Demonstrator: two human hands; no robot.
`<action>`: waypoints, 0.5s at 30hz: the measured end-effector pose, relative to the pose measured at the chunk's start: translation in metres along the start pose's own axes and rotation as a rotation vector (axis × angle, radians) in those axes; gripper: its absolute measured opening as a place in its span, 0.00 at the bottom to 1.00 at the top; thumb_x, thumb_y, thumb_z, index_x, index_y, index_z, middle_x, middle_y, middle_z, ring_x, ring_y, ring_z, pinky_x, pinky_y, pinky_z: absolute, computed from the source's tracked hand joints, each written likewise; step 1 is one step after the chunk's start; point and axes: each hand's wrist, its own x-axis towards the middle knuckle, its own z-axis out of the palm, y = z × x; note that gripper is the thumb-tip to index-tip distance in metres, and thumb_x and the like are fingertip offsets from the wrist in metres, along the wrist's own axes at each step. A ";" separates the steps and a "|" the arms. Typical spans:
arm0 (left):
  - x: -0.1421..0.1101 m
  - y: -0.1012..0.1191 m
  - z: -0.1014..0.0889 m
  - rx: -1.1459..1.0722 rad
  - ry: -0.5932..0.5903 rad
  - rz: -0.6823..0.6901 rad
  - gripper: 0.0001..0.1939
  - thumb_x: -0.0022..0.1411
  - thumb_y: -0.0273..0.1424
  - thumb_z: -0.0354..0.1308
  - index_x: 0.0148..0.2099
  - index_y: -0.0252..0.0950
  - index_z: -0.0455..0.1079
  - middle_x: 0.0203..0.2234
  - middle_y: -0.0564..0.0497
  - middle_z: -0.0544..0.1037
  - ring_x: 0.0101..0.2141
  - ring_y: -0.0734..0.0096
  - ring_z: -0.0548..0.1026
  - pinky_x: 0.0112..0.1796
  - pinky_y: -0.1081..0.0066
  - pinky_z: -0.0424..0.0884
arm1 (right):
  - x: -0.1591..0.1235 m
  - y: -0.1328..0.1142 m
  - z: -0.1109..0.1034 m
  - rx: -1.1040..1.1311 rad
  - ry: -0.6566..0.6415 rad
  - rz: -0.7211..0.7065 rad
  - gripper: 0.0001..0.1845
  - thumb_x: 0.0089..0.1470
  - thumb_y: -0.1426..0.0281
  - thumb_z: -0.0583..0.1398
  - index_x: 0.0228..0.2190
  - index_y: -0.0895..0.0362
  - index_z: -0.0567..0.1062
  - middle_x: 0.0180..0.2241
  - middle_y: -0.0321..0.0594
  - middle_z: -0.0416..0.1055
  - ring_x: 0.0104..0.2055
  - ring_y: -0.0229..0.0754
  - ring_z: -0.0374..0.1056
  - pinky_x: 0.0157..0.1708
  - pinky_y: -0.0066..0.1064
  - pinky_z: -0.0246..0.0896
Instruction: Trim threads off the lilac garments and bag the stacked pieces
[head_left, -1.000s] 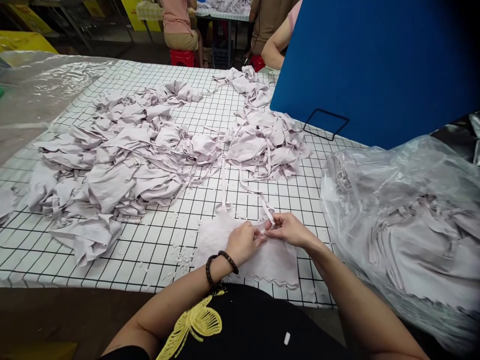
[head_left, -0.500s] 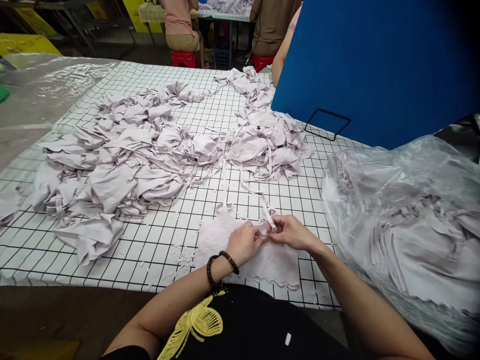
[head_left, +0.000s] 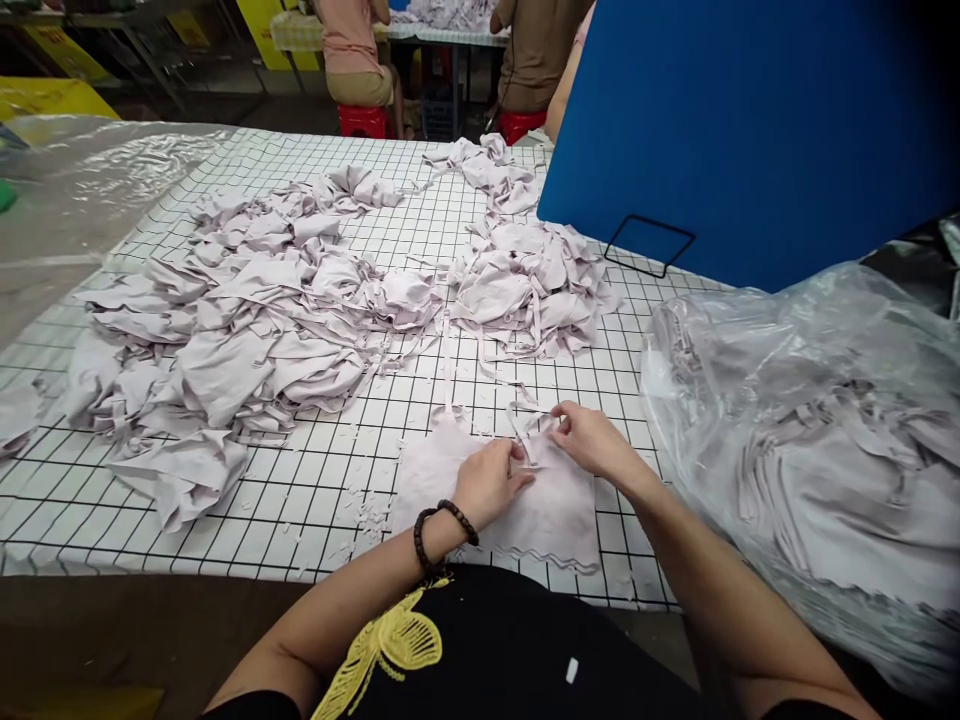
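A pale lilac camisole (head_left: 450, 478) lies flat in front of me, with a wavy hem towards my body. One thin strap (head_left: 448, 365) runs straight up from its top edge, while another strap (head_left: 517, 412) curls loosely near my hands. My left hand (head_left: 486, 484) rests on the middle of the cloth, thumb and forefinger apart. At the upper right edge of the camisole, my right hand (head_left: 592, 440) has its fingertips closed on the fabric. Exactly which fold they pinch is partly hidden.
A large heap of lilac garments (head_left: 225, 320) covers the left, with a smaller heap (head_left: 532, 285) beyond my hands. White scraps (head_left: 367, 510) dot the checked tablecloth (head_left: 322, 520). A plastic bag of garments (head_left: 795, 450) and a blue board (head_left: 735, 130) stand right. People (head_left: 352, 40) sit behind.
My right hand has moved up and right from my left hand, and the strap it held upright has dropped into a curl. My left thumb and forefinger have parted.
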 end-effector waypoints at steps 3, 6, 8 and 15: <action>0.000 0.000 0.002 -0.048 0.009 -0.025 0.19 0.54 0.38 0.62 0.46 0.40 0.64 0.29 0.56 0.72 0.31 0.70 0.70 0.30 0.72 0.61 | -0.051 -0.011 -0.023 0.135 -0.037 -0.294 0.18 0.55 0.60 0.54 0.45 0.51 0.73 0.36 0.44 0.75 0.35 0.46 0.69 0.34 0.36 0.61; 0.001 0.004 -0.007 -0.157 -0.014 0.005 0.17 0.56 0.36 0.60 0.47 0.38 0.64 0.31 0.54 0.71 0.30 0.73 0.69 0.31 0.72 0.63 | -0.098 -0.014 -0.041 0.157 -0.355 -0.557 0.22 0.46 0.49 0.60 0.40 0.45 0.77 0.37 0.40 0.76 0.44 0.49 0.69 0.41 0.36 0.62; -0.004 0.010 -0.030 -0.316 -0.040 0.046 0.15 0.58 0.36 0.58 0.46 0.37 0.66 0.35 0.51 0.72 0.28 0.75 0.69 0.31 0.73 0.66 | -0.112 -0.009 -0.048 0.050 -0.339 -0.480 0.19 0.46 0.49 0.60 0.35 0.45 0.79 0.34 0.41 0.76 0.42 0.50 0.70 0.43 0.39 0.62; -0.099 0.012 -0.144 -1.202 0.120 -0.361 0.17 0.56 0.44 0.57 0.46 0.45 0.71 0.34 0.48 0.75 0.31 0.65 0.75 0.24 0.69 0.73 | -0.116 -0.018 -0.061 0.061 -0.364 -0.344 0.13 0.52 0.61 0.60 0.41 0.45 0.78 0.38 0.43 0.76 0.41 0.49 0.71 0.42 0.40 0.63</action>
